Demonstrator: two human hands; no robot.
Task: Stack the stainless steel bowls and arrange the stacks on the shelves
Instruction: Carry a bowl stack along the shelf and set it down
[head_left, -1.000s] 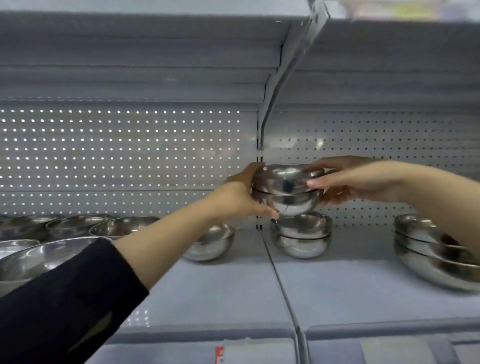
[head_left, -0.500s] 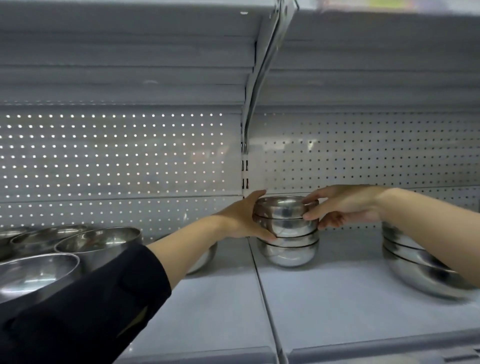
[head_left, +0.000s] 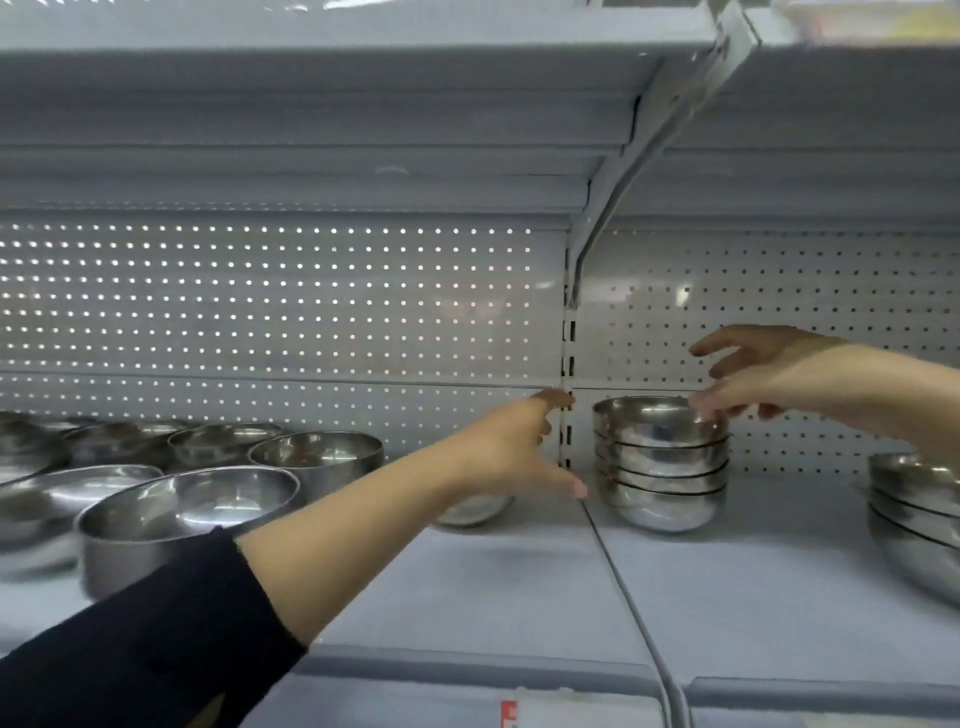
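Note:
A stack of several small stainless steel bowls (head_left: 661, 467) stands on the grey shelf (head_left: 519, 587), just right of the shelf seam and close to the pegboard back. My left hand (head_left: 511, 449) hovers just left of the stack, fingers spread, holding nothing. My right hand (head_left: 753, 376) floats above the stack's right rim with its fingers apart and nothing in it. A single small bowl (head_left: 470, 509) lies behind my left wrist, mostly hidden.
Several loose larger bowls (head_left: 187, 512) crowd the left part of the shelf. Another stack of wide bowls (head_left: 917, 514) sits at the right edge. An upper shelf and its bracket (head_left: 618, 192) hang overhead. A price strip runs along the shelf front.
Both hands lowered the held bowls onto the small stack, then let go and drew apart. The stack now stands taller and free of both hands.

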